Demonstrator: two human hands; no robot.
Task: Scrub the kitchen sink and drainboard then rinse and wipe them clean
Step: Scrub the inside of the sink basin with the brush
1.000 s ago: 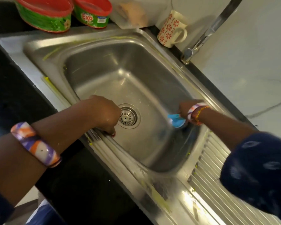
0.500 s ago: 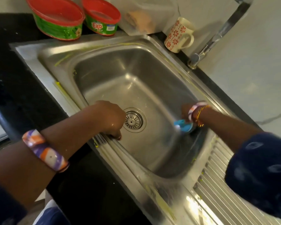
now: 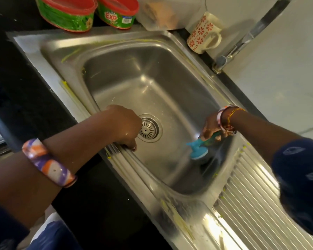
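Steel sink (image 3: 116, 56) — ribbed drainboard (image 3: 246, 210)

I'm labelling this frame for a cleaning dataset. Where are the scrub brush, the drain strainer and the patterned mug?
scrub brush (image 3: 197, 152): head view, on its blue head.
drain strainer (image 3: 149, 130): head view, on the slotted metal disc.
patterned mug (image 3: 202, 33): head view, on its flowered side wall.

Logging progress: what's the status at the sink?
Right hand gripping blue-headed scrub brush, on steel sink basin wall. Left hand braced on front rim. Nothing obstructing.
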